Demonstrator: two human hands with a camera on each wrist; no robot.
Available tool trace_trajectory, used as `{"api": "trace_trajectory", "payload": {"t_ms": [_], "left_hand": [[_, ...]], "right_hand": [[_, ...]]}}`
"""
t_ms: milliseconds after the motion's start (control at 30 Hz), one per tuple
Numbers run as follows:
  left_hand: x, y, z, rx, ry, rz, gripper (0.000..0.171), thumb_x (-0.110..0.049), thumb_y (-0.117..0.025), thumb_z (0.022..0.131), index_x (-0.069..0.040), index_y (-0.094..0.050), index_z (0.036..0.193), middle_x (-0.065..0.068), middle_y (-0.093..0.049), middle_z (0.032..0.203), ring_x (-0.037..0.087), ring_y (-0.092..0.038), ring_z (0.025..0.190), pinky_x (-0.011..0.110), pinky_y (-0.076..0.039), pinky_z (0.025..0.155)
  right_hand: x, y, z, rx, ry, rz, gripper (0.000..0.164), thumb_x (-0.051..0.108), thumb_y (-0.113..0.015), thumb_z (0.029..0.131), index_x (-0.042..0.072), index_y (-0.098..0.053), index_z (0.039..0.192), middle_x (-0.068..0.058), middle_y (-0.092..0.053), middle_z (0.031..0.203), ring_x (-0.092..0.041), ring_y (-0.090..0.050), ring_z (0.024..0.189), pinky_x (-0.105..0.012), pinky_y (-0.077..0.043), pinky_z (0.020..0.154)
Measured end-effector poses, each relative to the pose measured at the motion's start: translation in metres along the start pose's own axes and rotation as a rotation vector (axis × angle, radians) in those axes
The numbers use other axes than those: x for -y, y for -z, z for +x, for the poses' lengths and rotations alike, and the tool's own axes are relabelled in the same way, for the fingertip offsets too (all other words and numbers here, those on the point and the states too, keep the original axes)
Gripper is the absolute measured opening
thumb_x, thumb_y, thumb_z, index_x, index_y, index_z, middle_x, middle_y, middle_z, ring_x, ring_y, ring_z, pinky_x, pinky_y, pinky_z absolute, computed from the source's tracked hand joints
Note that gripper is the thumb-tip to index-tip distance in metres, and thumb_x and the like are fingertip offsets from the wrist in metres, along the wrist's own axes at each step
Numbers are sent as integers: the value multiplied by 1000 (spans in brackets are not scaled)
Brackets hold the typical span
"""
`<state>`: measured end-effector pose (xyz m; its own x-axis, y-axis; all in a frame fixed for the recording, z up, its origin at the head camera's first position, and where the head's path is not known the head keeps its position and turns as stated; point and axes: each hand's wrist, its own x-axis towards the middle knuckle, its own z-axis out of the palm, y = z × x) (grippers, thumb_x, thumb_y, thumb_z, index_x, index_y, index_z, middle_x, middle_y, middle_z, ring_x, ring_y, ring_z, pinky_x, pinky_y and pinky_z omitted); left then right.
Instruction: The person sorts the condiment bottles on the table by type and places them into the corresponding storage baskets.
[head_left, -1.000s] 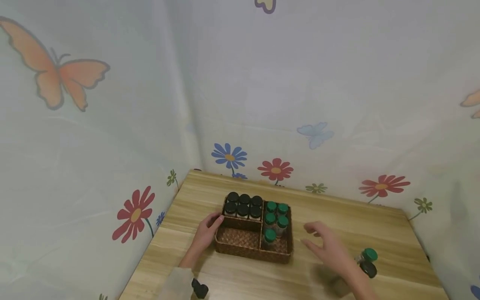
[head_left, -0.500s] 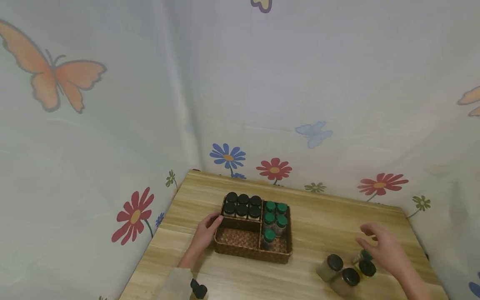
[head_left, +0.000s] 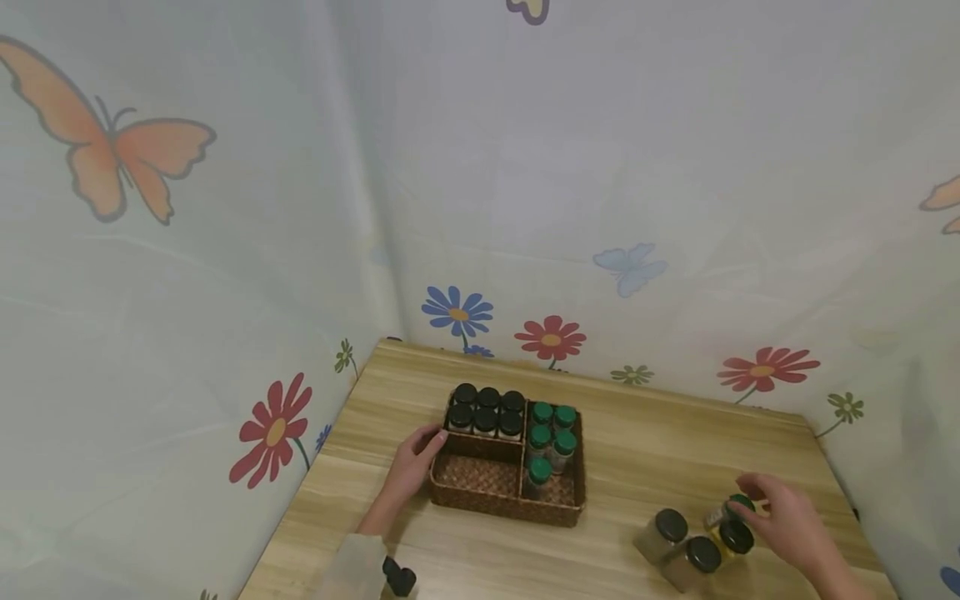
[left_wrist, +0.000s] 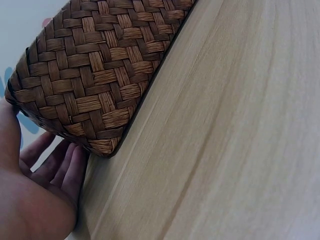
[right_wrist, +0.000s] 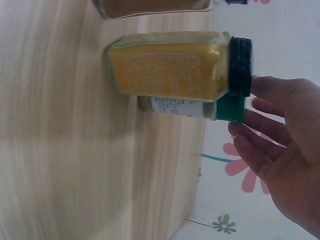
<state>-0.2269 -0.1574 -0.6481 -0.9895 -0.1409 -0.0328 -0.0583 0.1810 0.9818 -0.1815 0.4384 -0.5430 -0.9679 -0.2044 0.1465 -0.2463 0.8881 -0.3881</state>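
My left hand (head_left: 414, 462) holds the left side of a divided woven basket (head_left: 506, 506), thumb at the rim and fingers against the outer wall. Several black-lidded jars (head_left: 487, 421) fill its back left compartment; several green-capped spice jars (head_left: 540, 471) stand in the right one. The front left compartment is bare. Over on the right, my right hand (head_left: 787, 521) has its fingertips right at the green cap of a slim labelled spice jar (right_wrist: 182, 106). A black-lidded square jar of yellow powder (right_wrist: 165, 67) stands close beside it, partly covering it in the right wrist view.
Two more black-lidded jars, one greyish (head_left: 658, 537) and one brown (head_left: 692, 565), stand left of the yellow one. A small black object (head_left: 400, 577) lies by the left sleeve. Flower-printed curtains (head_left: 480, 208) border the wooden table (head_left: 622, 450).
My right hand has moved right from beside the basket, then down to the green-capped jar, uncovering the black-lidded jars. The left hand stays on the basket.
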Motion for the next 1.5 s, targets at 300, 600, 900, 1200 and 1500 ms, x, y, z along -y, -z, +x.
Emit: {"api": "trace_trajectory", "payload": {"t_ms": [300, 600, 900, 1200, 1500], "left_hand": [[-15, 0, -6, -8, 11, -6, 55, -36, -67, 107, 1, -60, 146, 21, -63, 142, 38, -58, 133, 56, -49, 107], [-39, 2, -20, 0, -7, 1, 55, -34, -67, 107, 5, -60, 144, 23, -64, 140, 40, -60, 130, 55, -51, 105], [-40, 2, -21, -4, -11, 14, 54, -35, -67, 107, 4, -61, 144, 23, -64, 140, 40, -59, 131, 55, -50, 106], [-30, 1, -13, 6, 15, 24, 54, -34, -66, 107, 2, -60, 146, 21, -64, 142, 38, -58, 134, 56, -48, 109], [1, -1, 1, -20, -2, 39, 64, -52, -67, 103, -6, -62, 146, 16, -64, 144, 34, -58, 134, 54, -47, 110]], "right_hand": [[-4, -6, -2, 56, -101, 99, 34, 17, -85, 91, -6, -71, 112, -17, -76, 103, -32, -74, 89, -43, -63, 72], [-1, 0, 1, 34, -120, 113, 33, 19, -80, 97, -7, -70, 113, -15, -76, 99, -34, -76, 87, -46, -63, 73], [51, 6, 25, -156, 25, 141, 36, 24, -81, 98, -2, -71, 121, -16, -77, 105, -38, -75, 92, -51, -62, 74], [128, -17, 42, -193, 194, 289, 32, 16, -85, 93, 3, -74, 120, -6, -76, 110, -29, -74, 94, -37, -63, 77], [165, -48, 54, -157, 244, 345, 33, 21, -86, 92, 9, -75, 121, 0, -77, 112, -18, -74, 95, -45, -63, 81]]}}
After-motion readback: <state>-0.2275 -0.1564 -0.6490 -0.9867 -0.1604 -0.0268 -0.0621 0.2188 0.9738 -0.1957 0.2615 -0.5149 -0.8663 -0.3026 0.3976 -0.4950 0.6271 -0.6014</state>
